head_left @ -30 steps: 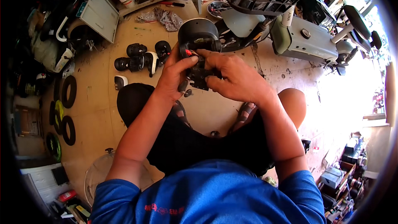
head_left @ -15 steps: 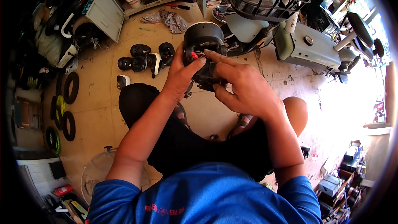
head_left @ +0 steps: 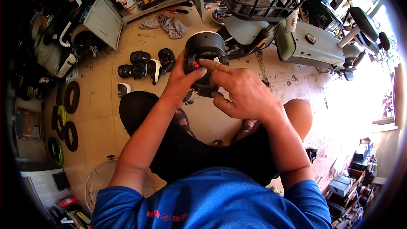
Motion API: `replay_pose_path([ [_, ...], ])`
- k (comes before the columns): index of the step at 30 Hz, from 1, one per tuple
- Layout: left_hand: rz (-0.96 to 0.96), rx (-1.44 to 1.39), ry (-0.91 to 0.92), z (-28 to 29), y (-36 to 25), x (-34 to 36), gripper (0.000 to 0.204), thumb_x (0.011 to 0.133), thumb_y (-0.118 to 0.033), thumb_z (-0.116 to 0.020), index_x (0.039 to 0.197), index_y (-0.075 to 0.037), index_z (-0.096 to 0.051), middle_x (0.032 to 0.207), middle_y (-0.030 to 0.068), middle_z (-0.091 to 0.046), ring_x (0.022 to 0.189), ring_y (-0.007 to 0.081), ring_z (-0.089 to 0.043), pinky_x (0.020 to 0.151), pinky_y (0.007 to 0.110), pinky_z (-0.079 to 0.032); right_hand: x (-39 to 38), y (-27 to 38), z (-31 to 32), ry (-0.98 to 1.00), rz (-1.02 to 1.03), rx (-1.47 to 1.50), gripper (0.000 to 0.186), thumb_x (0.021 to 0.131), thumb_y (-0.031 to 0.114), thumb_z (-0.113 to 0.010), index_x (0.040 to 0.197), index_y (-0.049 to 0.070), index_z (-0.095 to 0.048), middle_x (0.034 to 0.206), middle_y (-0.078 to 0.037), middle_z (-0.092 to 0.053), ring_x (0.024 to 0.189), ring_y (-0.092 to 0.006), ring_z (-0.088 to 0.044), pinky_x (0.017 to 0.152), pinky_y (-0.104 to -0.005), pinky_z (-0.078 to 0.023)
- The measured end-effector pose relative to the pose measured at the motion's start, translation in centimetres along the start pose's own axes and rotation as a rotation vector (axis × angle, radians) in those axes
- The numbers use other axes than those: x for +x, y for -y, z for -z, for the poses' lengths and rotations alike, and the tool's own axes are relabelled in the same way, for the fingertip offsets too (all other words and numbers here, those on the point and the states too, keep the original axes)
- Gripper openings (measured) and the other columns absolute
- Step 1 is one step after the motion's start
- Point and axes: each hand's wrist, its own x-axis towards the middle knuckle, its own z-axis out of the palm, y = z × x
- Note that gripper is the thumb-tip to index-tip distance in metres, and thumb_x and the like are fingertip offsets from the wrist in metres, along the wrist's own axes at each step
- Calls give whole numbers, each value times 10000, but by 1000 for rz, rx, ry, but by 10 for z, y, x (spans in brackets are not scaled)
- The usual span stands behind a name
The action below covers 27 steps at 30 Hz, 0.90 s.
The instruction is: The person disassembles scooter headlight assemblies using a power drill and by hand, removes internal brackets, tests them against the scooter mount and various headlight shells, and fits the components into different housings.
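Observation:
Between my knees I hold up a black round housing (head_left: pixel 205 44), shaped like a scooter headlight, with a pale rim along its far edge. My left hand (head_left: pixel 179 85) is wrapped round its left side, thumb lying across the near part. At the housing's opening sits a small red connector (head_left: pixel 196 65). My right hand (head_left: pixel 248 89) reaches in from the right. Its index fingertip is at the connector, while the thumb and other fingers close on the housing's lower right part. The inside of the housing is dark and partly covered by my fingers.
Several black and white moulded parts (head_left: pixel 140 68) lie on the floor ahead to the left. Tyres (head_left: pixel 71 97) rest farther left, and a fan guard (head_left: pixel 99 178) stands near my left arm. A grey-green scooter (head_left: pixel 318 46) and a black basket (head_left: pixel 271 0) are ahead right.
My right index finger has shifted left, onto the red connector. Wires that showed beside it are now mostly covered. The housing stays in my hands, and the whole view has shifted slightly.

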Motion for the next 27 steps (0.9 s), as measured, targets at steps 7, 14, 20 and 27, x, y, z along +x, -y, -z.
replay_pose_path([
  [7,14,-19,44,4,-3,1,743,903,-103,-744,1552,-45,-387,1319,115,-612,1161,199,-640,983,319,-545,3,0,-7,-25,138,-76,213,798,111,-657,952,-34,-682,1369,-227,-657,1071,-417,-683,935,-477,-567],
  [14,47,-74,62,7,-6,-1,747,890,-94,-739,1550,-49,-392,1315,116,-619,1170,209,-646,985,333,-553,5,-1,-12,-146,57,-124,243,793,101,-670,988,-44,-670,1312,-213,-677,1059,-413,-679,941,-476,-564],
  [20,-90,-151,-40,6,-11,-2,747,890,-68,-714,1560,-63,-385,1358,123,-603,1212,232,-638,1037,365,-542,1,-6,-3,-350,3,257,195,784,31,-728,953,-28,-650,1099,-154,-744,888,-323,-710,816,-396,-580],
  [27,-116,-298,-98,18,-21,-9,607,933,-93,-721,1490,-63,-480,1333,115,-650,1177,235,-683,1042,371,-556,7,-17,11,-742,-627,928,153,995,52,-696,1111,-30,-639,960,-84,-752,876,-146,-747,776,-253,-604],
])
